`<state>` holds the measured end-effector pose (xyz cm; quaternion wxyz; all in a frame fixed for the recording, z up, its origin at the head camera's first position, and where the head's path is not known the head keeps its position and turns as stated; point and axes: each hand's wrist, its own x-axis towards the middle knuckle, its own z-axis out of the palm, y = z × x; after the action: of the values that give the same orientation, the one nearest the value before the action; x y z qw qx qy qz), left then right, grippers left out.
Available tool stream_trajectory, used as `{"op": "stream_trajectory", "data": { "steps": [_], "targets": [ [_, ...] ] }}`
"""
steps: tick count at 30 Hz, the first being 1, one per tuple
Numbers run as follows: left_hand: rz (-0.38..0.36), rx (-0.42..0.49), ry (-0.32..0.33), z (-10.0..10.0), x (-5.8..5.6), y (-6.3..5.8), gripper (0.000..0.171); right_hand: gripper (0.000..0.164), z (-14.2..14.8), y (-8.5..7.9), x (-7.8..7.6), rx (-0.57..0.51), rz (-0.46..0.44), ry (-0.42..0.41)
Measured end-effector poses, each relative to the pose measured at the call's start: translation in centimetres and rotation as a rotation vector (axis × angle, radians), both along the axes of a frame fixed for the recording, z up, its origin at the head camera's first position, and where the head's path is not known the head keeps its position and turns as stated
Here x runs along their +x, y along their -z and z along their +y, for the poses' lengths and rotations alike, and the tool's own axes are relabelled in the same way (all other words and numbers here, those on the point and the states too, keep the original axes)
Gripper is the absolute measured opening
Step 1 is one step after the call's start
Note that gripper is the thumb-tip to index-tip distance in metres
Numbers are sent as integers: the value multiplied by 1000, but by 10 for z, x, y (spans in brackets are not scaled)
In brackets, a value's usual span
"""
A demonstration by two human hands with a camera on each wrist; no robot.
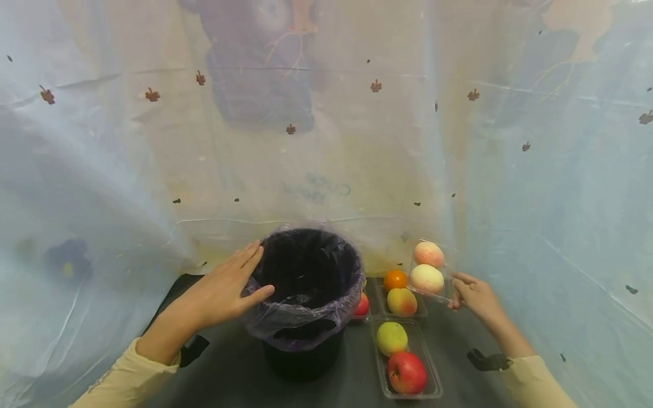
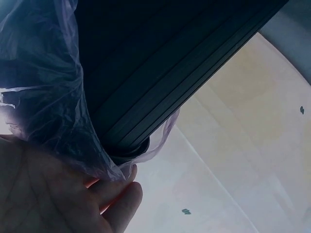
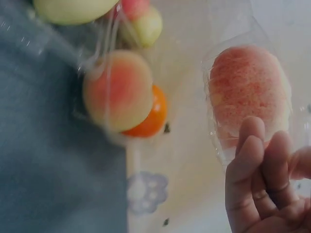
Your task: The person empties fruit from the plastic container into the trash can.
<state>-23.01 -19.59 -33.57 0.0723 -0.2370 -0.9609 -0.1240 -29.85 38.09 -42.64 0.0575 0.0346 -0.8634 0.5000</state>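
My left hand (image 1: 224, 289) rests with extended fingers against the left rim of a black bin (image 1: 301, 362). A thin purple plastic bag (image 1: 352, 294) lines the bin and folds over its rim; in the left wrist view, fingertips touch the bag's edge (image 2: 112, 170). At the right, my right hand (image 1: 476, 297) grips the edge of a clear plastic tray (image 1: 444, 292), raised and tilted above the table. Two peaches sit in it, a pinkish peach (image 1: 428, 254) and a paler peach (image 1: 427, 279). Fingers (image 3: 243, 160) curl beneath the tray in the right wrist view.
Right of the bin, a clear tray (image 1: 433, 385) holds a yellow-green fruit (image 1: 391, 339) and a red apple (image 1: 406, 372). Behind it, another tray holds an orange (image 1: 395, 280) and a peach (image 1: 402, 302). Red fruit (image 1: 361, 306) shows partly behind the bin. Plastic sheeting (image 1: 326, 158) surrounds the table.
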Motion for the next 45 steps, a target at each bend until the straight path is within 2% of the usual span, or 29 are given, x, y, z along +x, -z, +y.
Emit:
{"op": "stream_trajectory", "data": {
  "steps": [6, 13, 18, 26, 35, 45],
  "targets": [
    [-1, -9, -11, -1, 0, 2, 102, 53, -21, -18, 5, -2, 65, -32],
    [-1, -12, -11, 0, 0, 1, 100, 53, -40, -36, 7, 19, 104, -13],
    [1, -10, -13, 0, 0, 1, 99, 54, -55, -49, 8, -19, 128, -51],
    [6, -7, -9, 1, 0, 1, 100, 51, -82, -70, 7, -35, 214, -91],
    [4, -2, -12, 1, -1, 2, 101, 51, -104, -94, 6, -108, 274, -178],
    [-6, 7, -14, 0, 1, 3, 101, 51, -121, -113, 1, -15, 335, -181]
  ]
}}
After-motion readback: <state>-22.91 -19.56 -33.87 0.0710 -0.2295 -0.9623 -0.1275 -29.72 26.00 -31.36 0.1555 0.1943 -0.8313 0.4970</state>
